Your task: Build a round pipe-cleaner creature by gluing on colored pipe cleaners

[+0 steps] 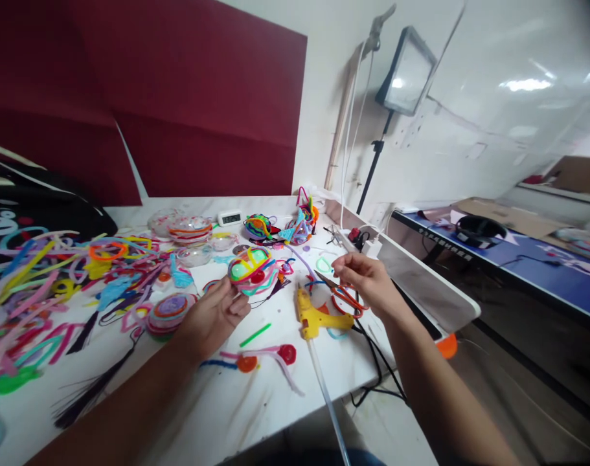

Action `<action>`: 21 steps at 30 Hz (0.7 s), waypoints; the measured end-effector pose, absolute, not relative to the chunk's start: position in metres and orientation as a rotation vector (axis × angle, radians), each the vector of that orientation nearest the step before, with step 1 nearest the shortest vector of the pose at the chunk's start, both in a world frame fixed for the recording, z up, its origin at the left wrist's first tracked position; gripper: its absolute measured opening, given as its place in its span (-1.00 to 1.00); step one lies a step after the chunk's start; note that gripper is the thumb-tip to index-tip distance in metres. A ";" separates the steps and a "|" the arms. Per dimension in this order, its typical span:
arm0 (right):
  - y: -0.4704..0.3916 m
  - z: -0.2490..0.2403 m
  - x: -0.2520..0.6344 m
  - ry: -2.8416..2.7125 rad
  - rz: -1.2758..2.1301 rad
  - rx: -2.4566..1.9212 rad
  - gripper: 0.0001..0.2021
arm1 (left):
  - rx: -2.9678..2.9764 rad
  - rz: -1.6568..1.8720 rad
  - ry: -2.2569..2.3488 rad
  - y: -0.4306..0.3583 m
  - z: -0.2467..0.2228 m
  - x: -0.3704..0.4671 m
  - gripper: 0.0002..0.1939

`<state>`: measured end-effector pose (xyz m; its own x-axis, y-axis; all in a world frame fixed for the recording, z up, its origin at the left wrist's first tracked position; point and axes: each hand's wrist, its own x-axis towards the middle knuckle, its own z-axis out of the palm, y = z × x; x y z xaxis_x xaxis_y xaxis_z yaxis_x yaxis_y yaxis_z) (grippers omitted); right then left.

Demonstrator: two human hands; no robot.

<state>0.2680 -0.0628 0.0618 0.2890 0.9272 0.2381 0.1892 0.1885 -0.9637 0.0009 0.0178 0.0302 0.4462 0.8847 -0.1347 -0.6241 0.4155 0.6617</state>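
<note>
My left hand (219, 310) has its fingers wrapped round a ball covered in coloured pipe cleaners (250, 265), with yellow, green, red and pink strips. Out to the right, my right hand (365, 278) is raised with thumb and fingers pinched together; whatever they hold, if anything, is too small to make out. Close beneath it are orange-handled scissors (346, 299), blades pointing left, apparently on the table. A yellow hot glue gun (317, 316) with a long clear glue stick (326, 388) lies between my hands. Coiled pipe-cleaner pieces (287, 354) and a green strip (256, 334) lie in front.
Loose pipe cleaners (37, 278) pile up across the left of the white table (192, 414). A wrapped disc (171, 312), dark tassels (95, 382) and finished balls (258, 226) lie around. Black cables (377, 362) hang over the right edge. A lamp (407, 71) stands behind.
</note>
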 end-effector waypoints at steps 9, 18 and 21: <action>-0.085 0.042 0.304 -1.704 0.436 -1.776 -0.79 | 0.632 1.016 0.596 0.021 0.022 0.003 -0.75; -0.070 0.045 0.330 -1.850 0.140 -1.879 -0.87 | 0.704 0.953 0.612 0.024 0.021 -0.001 -0.78; -0.056 0.041 0.337 -1.919 0.140 -1.909 -0.87 | 0.639 0.960 0.685 0.023 0.022 0.002 -0.74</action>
